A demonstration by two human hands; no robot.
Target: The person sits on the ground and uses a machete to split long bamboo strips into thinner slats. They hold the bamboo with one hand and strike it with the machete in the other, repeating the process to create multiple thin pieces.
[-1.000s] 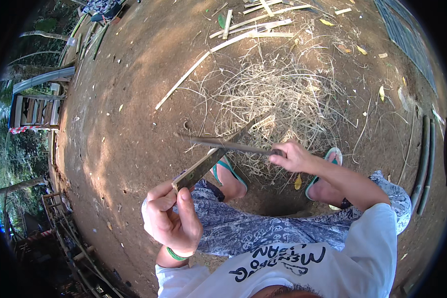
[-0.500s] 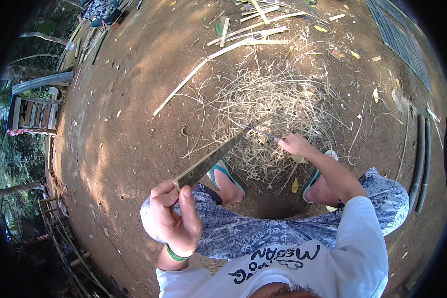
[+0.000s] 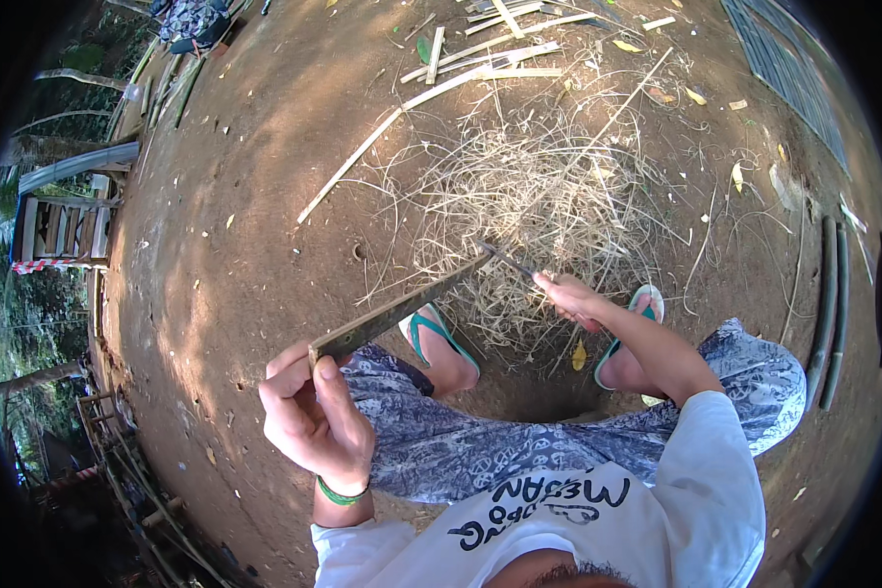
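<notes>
My left hand (image 3: 318, 412) pinches the near end of a flat bamboo strip (image 3: 397, 307) between thumb and fingers. The strip slants away to the right, over my left foot. A knife (image 3: 512, 262) with a thin dark blade is gripped in my right hand (image 3: 573, 297), above the ground between my feet. Its blade meets or crosses the strip's far end; whether it cuts in there is too small to tell. Below and beyond lies a heap of pale, curly bamboo shavings (image 3: 549, 186). A long thin sliver (image 3: 637, 93) stretches from the heap toward the upper right.
Several split bamboo pieces (image 3: 480, 69) lie beyond the heap, with one long strip (image 3: 353, 176) at its left. Two dark poles (image 3: 825, 314) rest on the right. A slatted panel (image 3: 789, 78) is at the far right, and a small wooden structure (image 3: 69, 220) stands left.
My left hand has moved left with the bamboo strip, which has tilted so its edge shows more. My right hand has shifted slightly left. The long sliver beyond the heap has appeared.
</notes>
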